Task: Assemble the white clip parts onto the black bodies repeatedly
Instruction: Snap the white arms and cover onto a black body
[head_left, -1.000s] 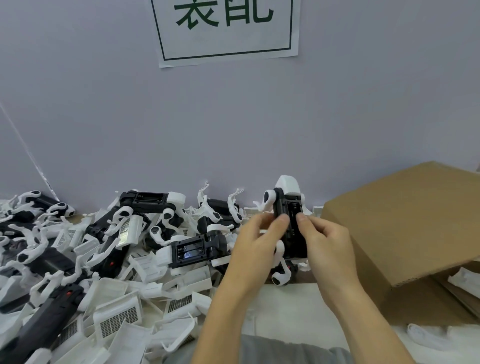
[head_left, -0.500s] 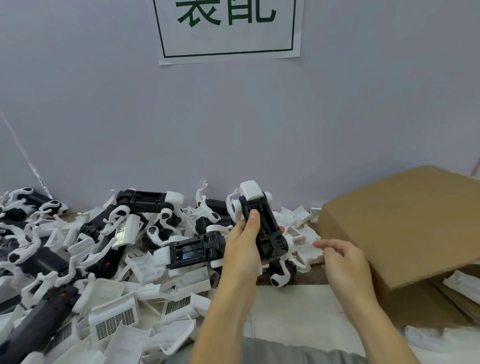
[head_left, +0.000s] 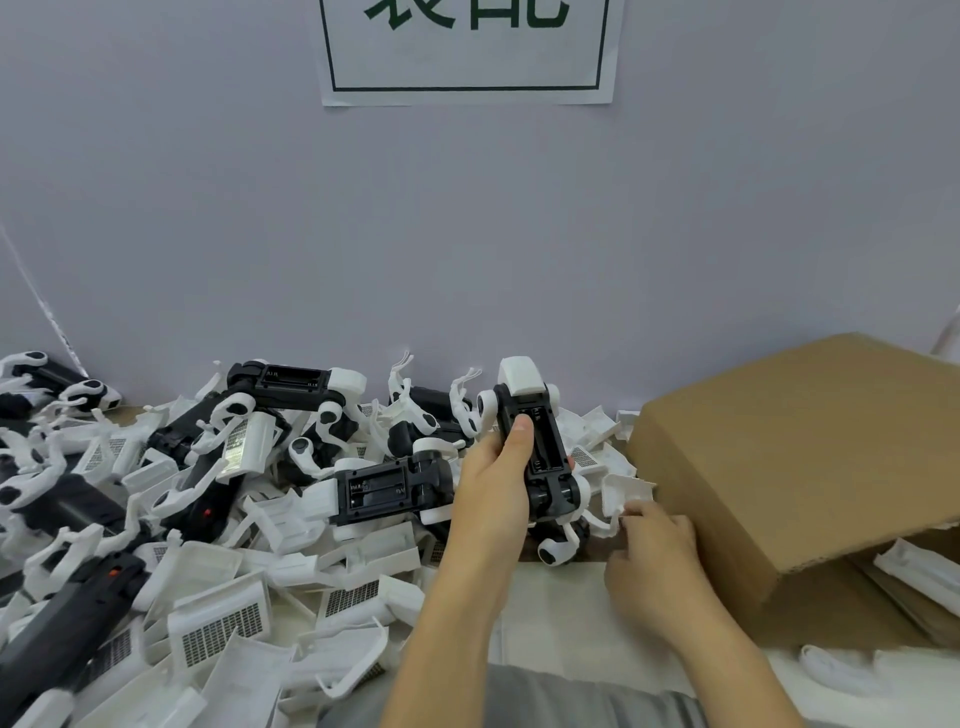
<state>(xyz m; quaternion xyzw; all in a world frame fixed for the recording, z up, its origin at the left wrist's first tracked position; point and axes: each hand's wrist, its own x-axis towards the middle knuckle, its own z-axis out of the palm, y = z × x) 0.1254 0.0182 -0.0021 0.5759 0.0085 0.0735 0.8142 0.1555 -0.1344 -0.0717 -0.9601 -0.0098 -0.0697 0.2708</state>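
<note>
Gripping the oblong black plastic body (head_left: 540, 447) upright in the left hand (head_left: 493, 493), its open recess was kept facing upward, probably for fitting. A white moulded plastic clip part (head_left: 626, 491) was pinched by the right hand (head_left: 652, 551) just beside it. A heaped desk (head_left: 561, 613), brown cardboard box (head_left: 810, 467) and pale wall (head_left: 467, 234) were seen.

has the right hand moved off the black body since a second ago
Yes. The right hand left the black body and dropped right, toward the cardboard box, touching a white clip part.
</note>
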